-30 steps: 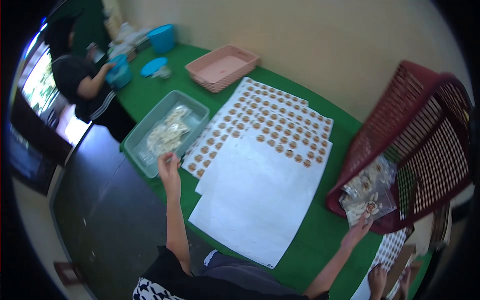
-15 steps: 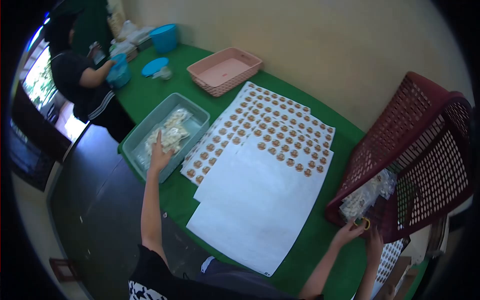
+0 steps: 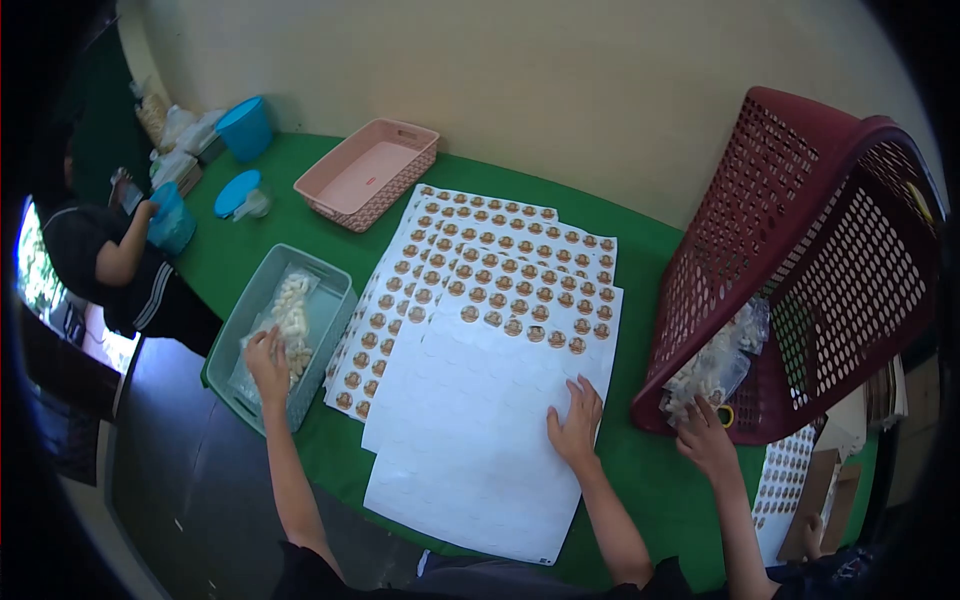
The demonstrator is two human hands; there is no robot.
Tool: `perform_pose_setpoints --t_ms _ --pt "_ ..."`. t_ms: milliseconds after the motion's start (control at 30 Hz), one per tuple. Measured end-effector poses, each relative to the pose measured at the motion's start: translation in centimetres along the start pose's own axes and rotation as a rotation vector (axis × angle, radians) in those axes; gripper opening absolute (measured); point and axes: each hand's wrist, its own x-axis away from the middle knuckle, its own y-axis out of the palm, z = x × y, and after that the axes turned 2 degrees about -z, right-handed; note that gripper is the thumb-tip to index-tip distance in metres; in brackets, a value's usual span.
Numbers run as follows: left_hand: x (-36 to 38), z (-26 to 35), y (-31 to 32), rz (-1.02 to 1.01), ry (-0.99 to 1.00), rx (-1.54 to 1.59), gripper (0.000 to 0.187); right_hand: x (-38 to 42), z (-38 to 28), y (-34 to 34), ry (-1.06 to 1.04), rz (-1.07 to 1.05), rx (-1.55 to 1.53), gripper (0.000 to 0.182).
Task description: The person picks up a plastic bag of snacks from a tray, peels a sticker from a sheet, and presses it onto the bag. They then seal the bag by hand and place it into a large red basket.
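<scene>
Tub (image 3: pixel 330 283): grey-green, at the near edge of the green bench (image 3: pixel 280 225), within my left reach; clear snack packets (image 3: pixel 285 318) lie in it.
Left hand (image 3: pixel 268 362): fingers apart, laid on the packets, nothing clasped.
Right hand (image 3: pixel 577 425): flat, fingers spread on the top sticker sheet (image 3: pixel 480 420), pinning it still, I judge.
Co-worker's hand (image 3: pixel 705 440): at the bag in the tipped red basket (image 3: pixel 850 250).
Change: half a second ago my right hand was at the basket mouth; my left stays in the tub.
</scene>
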Motion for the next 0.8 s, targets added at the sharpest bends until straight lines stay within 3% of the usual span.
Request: perform_pose_setpoints --t_ms 67,167,367,433,500,533,600,733,800 --pt "1.8 5.3 -3.9 0.105 0.019 -0.042 0.022 -1.5 1.0 0.2 0.0 0.006 0.047 0.046" --pt "4.7 9.1 -6.5 -0.007 0.072 0.083 0.021 -3.1 2.2 0.6 -0.033 -0.026 0.098 0.041" --pt "10.1 14.5 -7.2 0.058 0.249 0.069 0.019 -3.9 2.1 1.1 -0.01 -0.076 0.26 0.045" --pt "11.6 13.4 -4.7 -0.175 0.231 0.481 0.02 -4.0 2.1 1.4 -0.002 -0.085 0.276 0.046" --pt "13.2 13.4 -2.2 -0.441 0.032 1.105 0.023 -4.2 2.2 1.6 0.007 -0.088 0.291 0.048" --pt "13.7 14.1 -2.2 -0.444 0.036 1.105 0.023 -4.3 2.3 1.7 0.002 -0.085 0.286 0.049" --pt "14.6 15.9 -2.4 -0.701 -0.117 1.255 0.025 -4.5 2.3 1.6 0.0 -0.08 0.278 0.05" --pt "15.6 18.4 -1.4 -0.79 -0.089 1.274 0.025 -5.3 1.8 1.3 0.03 -0.152 0.319 0.051" --pt "15.7 20.2 -1.2 -0.756 -0.357 1.694 0.021 -5.5 1.7 1.0 0.051 -0.182 0.308 0.051"
